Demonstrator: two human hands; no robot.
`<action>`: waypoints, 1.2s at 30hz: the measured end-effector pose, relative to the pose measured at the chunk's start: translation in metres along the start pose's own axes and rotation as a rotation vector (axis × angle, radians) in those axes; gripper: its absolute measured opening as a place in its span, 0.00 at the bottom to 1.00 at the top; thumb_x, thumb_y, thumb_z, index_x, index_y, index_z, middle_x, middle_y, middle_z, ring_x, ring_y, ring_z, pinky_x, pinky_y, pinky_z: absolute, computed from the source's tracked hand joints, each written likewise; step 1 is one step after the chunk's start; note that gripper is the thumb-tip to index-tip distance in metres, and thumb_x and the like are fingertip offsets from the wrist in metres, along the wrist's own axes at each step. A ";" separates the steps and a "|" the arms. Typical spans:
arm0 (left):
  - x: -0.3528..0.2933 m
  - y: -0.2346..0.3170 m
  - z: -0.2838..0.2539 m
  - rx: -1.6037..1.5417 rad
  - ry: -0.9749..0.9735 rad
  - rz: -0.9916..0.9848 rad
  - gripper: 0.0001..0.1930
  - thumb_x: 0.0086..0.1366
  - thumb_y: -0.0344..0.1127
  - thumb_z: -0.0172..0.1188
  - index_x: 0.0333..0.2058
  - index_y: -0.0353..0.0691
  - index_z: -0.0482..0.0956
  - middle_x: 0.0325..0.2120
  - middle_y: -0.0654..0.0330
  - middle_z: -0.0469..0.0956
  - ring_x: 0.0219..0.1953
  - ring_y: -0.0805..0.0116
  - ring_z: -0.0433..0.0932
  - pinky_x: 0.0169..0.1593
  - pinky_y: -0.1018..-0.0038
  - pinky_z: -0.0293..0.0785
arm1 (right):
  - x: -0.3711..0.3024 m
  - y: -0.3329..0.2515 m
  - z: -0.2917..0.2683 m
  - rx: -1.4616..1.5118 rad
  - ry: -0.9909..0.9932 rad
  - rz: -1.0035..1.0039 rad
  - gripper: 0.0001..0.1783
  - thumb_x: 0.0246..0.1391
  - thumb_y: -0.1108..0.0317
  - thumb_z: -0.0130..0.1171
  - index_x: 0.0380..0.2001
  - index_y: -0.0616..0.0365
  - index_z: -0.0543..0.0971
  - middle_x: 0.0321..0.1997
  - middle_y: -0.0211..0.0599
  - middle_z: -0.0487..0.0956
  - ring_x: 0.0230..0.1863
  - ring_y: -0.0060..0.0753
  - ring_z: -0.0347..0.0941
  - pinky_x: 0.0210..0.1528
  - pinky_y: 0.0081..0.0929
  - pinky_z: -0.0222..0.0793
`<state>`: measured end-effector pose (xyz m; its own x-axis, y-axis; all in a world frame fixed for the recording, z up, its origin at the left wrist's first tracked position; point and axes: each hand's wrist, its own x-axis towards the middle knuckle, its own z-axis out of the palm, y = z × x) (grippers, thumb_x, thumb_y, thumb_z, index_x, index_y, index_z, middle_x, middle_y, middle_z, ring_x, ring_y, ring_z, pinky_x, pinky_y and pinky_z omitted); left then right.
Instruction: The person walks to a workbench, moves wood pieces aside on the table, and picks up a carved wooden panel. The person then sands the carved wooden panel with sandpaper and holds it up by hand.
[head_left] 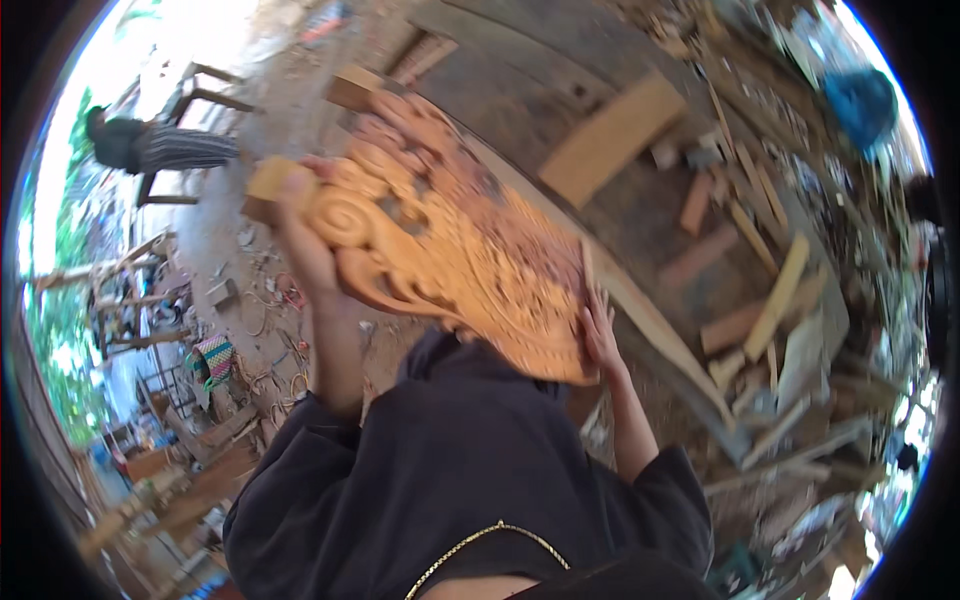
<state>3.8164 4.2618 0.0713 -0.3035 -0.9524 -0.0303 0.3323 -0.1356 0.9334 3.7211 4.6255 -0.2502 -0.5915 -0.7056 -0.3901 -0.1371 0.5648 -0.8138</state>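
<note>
The left hand [305, 235] is curled round a pale block [268, 190] at the left end of the carving [450, 260], thumb on top; whether block and carving are joined, I can't tell. The right hand [600, 335] lies open, fingers stretched against the right edge. The carving slants before the wearer's torso, orange, scrolled and pierced, redder toward its far side. It hides part of the table [500, 50], where a plank [612, 140] and offcuts [697, 205] lie. Another person [135, 145] is off left.
</note>
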 end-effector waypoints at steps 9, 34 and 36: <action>-0.007 0.007 0.015 -0.054 -0.012 0.030 0.15 0.63 0.40 0.52 0.42 0.33 0.67 0.34 0.57 0.69 0.41 0.67 0.70 0.51 0.70 0.67 | 0.092 0.023 0.020 -0.074 0.071 0.077 0.32 0.68 0.49 0.31 0.70 0.51 0.48 0.75 0.40 0.44 0.75 0.52 0.29 0.71 0.57 0.22; -0.002 0.003 0.004 -0.064 0.033 0.075 0.17 0.62 0.38 0.53 0.43 0.29 0.69 0.36 0.53 0.73 0.42 0.65 0.74 0.52 0.69 0.70 | 0.073 0.010 0.021 -0.029 0.016 0.024 0.33 0.68 0.46 0.23 0.71 0.50 0.46 0.76 0.39 0.42 0.76 0.49 0.26 0.72 0.53 0.21; -0.002 0.001 0.003 0.023 0.030 0.103 0.17 0.64 0.40 0.49 0.44 0.30 0.68 0.38 0.53 0.72 0.47 0.62 0.71 0.58 0.65 0.65 | 0.131 0.020 0.026 -0.022 0.047 0.033 0.33 0.69 0.46 0.25 0.70 0.49 0.48 0.76 0.39 0.43 0.75 0.53 0.27 0.71 0.56 0.21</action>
<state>3.8147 4.2644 0.0730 -0.2413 -0.9688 0.0561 0.3400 -0.0302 0.9399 3.6615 4.5330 -0.3292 -0.6324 -0.6660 -0.3955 -0.1340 0.5969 -0.7910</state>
